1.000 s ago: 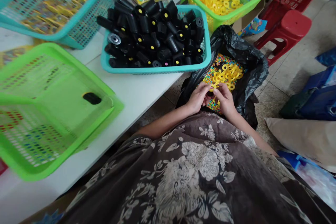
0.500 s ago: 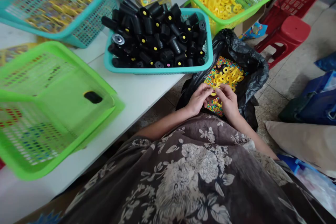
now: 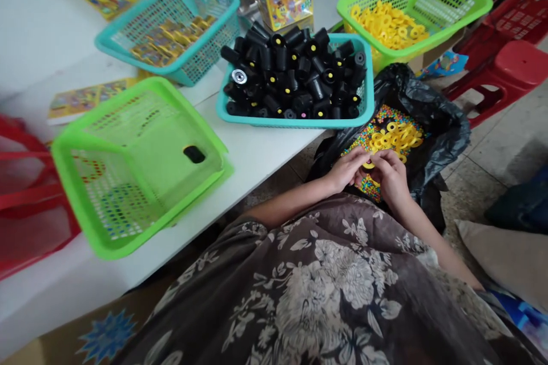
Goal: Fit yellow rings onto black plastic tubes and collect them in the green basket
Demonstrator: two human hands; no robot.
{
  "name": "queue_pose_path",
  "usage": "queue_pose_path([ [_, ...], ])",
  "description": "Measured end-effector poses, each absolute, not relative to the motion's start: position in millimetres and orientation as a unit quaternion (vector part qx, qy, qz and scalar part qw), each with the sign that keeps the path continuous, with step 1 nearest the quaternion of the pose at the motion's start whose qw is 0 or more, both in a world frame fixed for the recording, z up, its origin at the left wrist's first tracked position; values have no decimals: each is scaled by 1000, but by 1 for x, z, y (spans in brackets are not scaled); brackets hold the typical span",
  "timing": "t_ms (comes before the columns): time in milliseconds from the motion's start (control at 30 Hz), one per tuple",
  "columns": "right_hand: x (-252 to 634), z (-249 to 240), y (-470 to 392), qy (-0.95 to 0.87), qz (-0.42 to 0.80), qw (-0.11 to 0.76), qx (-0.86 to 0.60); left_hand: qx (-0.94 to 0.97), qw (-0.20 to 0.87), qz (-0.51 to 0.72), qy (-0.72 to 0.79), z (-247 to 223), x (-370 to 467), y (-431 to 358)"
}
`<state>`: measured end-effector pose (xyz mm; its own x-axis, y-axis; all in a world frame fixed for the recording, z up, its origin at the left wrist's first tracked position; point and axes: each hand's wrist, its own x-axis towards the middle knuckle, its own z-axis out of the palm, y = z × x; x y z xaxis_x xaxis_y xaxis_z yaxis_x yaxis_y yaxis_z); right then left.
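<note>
Both hands meet over a black plastic bag [image 3: 449,104] that stands open beside the table. My left hand [image 3: 349,170] and my right hand [image 3: 390,174] pinch a small yellow ring-shaped piece [image 3: 368,164] between their fingertips; a dark spot shows in its middle. Fingers partly cover it. Inside the bag, under the hands, lie many small coloured beads [image 3: 370,187] with a heap of yellow ring pieces [image 3: 400,138] on top.
On the white table [image 3: 252,154] stand a teal basket [image 3: 295,123] heaped with black cylinders, a green basket [image 3: 115,251] holding one black piece [image 3: 194,154], another teal basket [image 3: 171,71] with yellow packets, and a green basket [image 3: 454,34] of yellow rings. A red stool [image 3: 509,68] is at right.
The view has swung left, so everything appears shifted to the right. Both hands stay together over the bag, still pinching the yellow piece.
</note>
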<state>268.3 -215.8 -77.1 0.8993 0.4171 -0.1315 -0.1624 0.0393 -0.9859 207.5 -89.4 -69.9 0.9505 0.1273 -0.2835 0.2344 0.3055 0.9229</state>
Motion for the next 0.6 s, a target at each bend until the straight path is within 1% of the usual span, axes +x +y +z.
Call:
queue_pose_path([
  [100, 266, -74, -213, -94, 197, 711, -668, 573, 808, -1, 140, -71, 206, -89],
  [233, 264, -74, -212, -73, 192, 726, -656, 587, 799, 34, 121, -75, 204, -87],
  [433, 267, -79, -213, -51, 164, 713, -680, 648, 753, 54, 103, -76, 205, -88],
  [600, 270, -79, -210, -40, 140, 729, -669, 687, 714, 77, 114, -79, 204, -88],
])
